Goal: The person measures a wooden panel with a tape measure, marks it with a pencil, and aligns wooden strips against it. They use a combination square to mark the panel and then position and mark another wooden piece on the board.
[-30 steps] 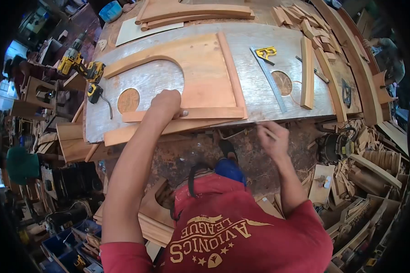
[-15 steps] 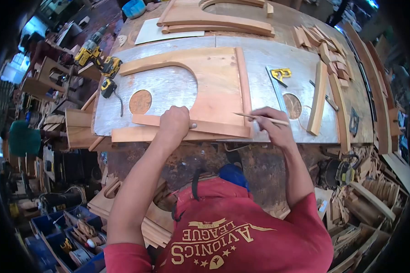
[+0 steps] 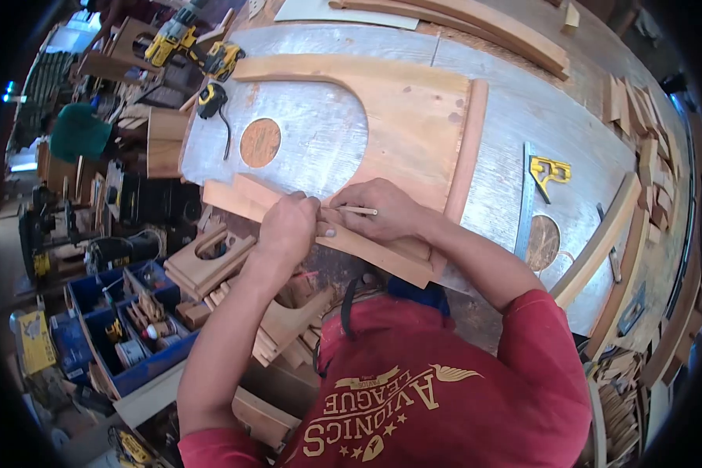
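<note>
A wooden panel (image 3: 417, 129) with a large curved cutout lies on the metal-topped bench. Along its near edge runs a loose wooden strip (image 3: 386, 259), set at a slight angle and jutting past the bench edge. My left hand (image 3: 292, 226) is closed around the strip and the panel's near arm, thumb on the strip. Just to its right, my right hand (image 3: 378, 207) holds a pencil (image 3: 360, 210) low against the wood. The pencil's tip is hidden near my left fingers.
A yellow combination square (image 3: 550, 169) lies at the right, near a long wooden bar (image 3: 600, 238). At the upper left are a tape measure (image 3: 211, 100) and a cordless drill (image 3: 175, 35). Below the bench, a blue toolbox (image 3: 125, 327) stands beside stacked wooden pieces (image 3: 207, 261).
My right hand has moved left from the panel's right edge to beside my left hand, bringing the pencil to the wood. The view has turned and shifted.
</note>
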Demonstrator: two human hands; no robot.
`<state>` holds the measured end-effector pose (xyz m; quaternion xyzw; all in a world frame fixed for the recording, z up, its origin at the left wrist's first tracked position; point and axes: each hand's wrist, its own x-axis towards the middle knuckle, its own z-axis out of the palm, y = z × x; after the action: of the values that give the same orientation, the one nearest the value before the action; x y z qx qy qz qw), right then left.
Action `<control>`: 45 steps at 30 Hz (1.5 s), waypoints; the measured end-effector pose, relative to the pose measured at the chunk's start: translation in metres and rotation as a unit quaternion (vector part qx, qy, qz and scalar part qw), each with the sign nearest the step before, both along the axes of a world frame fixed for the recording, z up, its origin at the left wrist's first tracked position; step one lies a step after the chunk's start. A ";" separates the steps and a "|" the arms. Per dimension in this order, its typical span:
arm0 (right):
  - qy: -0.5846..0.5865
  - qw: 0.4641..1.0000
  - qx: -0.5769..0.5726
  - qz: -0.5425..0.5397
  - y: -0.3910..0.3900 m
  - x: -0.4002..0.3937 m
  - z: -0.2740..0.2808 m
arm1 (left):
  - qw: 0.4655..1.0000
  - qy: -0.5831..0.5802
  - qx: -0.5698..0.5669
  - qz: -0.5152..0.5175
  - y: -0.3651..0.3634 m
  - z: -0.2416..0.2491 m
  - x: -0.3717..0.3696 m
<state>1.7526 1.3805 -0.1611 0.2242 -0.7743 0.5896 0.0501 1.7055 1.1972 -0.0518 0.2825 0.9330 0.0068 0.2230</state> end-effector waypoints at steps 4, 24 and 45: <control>-0.029 0.998 0.054 0.008 -0.002 -0.006 0.006 | 0.999 -0.020 -0.029 0.008 0.004 0.001 -0.004; -0.204 0.950 0.185 0.148 0.140 0.085 0.099 | 0.996 -0.041 -0.036 0.069 0.016 0.009 -0.002; 0.010 0.985 0.172 0.012 0.007 0.168 0.088 | 0.994 -0.043 -0.099 -0.008 0.010 0.002 -0.013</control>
<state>1.9203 1.3878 -0.0735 0.2450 -0.8608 0.4459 0.0113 1.6925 1.2076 -0.0494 0.2660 0.9161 -0.0755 0.2903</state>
